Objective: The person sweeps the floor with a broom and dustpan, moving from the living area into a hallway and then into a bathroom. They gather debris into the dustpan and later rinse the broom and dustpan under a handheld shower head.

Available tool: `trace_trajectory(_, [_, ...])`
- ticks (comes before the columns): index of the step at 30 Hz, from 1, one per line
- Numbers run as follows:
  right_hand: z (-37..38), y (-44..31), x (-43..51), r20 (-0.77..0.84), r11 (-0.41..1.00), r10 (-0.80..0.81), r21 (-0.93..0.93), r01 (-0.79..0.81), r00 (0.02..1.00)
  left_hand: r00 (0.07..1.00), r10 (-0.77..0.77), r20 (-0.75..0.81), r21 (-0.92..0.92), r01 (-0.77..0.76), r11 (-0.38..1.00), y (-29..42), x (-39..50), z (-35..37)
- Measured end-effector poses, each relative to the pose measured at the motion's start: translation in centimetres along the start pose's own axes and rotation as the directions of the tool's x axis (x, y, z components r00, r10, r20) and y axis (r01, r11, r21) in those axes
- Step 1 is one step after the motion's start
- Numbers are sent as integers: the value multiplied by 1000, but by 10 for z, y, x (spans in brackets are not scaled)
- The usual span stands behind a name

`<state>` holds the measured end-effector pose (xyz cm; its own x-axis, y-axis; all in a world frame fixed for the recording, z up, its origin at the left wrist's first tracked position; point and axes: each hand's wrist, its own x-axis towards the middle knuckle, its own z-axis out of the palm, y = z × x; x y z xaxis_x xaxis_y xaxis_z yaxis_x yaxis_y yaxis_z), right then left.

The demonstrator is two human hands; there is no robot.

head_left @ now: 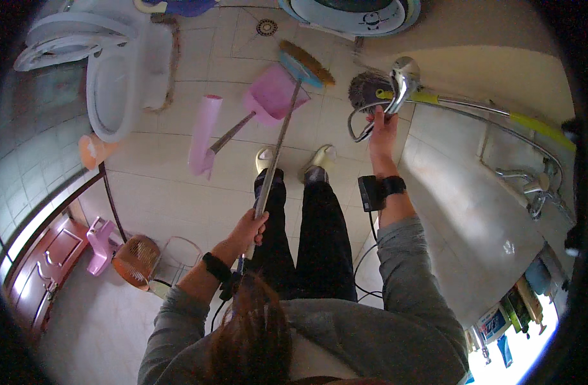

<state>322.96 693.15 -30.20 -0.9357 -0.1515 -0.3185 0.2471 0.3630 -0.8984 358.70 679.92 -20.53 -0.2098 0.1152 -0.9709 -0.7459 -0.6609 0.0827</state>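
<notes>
My left hand (pixel 248 231) is closed around the metal handle of a broom (pixel 285 115). The broom's head, blue with brown bristles (pixel 308 62), is at the far end, overlapping a pink dustpan (pixel 270 94) in the view. In my right hand (pixel 384 130) is a chrome shower head (pixel 405 79), gripped by its handle, with its hose (pixel 354 127) looping beside my fingers. Behind the shower head lies a grey fluffy mop head (pixel 363 89). The dustpan's handle runs to an elongated pink plastic piece (pixel 205 137).
A toilet (pixel 113 91) stands at the far left, with an orange bin (pixel 94 150) nearby. The mop's yellow-green pole (pixel 539 125) slants along the right side, near a wall tap (pixel 537 185). A floor drain (pixel 267 27) and a tub-like appliance (pixel 351 14) are ahead. Cables hang from both wrists.
</notes>
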Motion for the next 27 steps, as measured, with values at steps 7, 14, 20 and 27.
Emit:
trace_trajectory(7, [-11,6,9,107,998,-32,61,25,994,997,-26,-69,144,36,989,-19,12,11])
trace_trajectory(14, [-6,4,18,166,999,-20,46,12,986,994,-39,-101,198,58,978,-20,18,22])
trace_trajectory(20, [2,-3,19,158,996,6,87,-20,987,983,45,-177,181,-12,983,-25,8,45])
trace_trajectory(27, [1,7,24,166,987,-24,161,-3,986,997,-19,-75,143,29,989,-29,-19,42])
